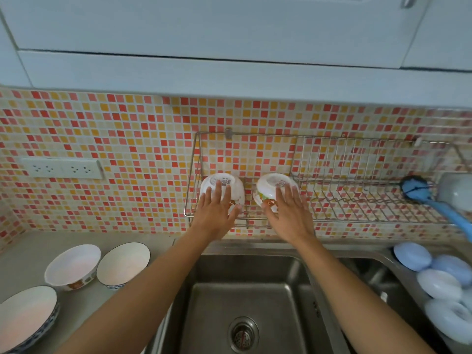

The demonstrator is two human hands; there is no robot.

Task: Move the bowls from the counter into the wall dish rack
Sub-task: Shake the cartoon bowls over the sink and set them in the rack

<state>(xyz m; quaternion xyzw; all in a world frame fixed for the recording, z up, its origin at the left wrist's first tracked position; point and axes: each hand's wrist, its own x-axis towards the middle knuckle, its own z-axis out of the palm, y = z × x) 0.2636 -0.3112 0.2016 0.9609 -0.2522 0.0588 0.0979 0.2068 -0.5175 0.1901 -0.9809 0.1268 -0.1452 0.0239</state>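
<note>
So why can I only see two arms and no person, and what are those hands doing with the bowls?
The camera sits on the person's head and looks down, so only the arms show. The left hand and the right hand each lie with straight fingers on an upside-down white patterned bowl, the left bowl and the right bowl, in the wire wall dish rack. On the grey counter wait three more bowls: a flowered one, a blue-trimmed one and a big blue-rimmed one. Below is the steel sink.
</note>
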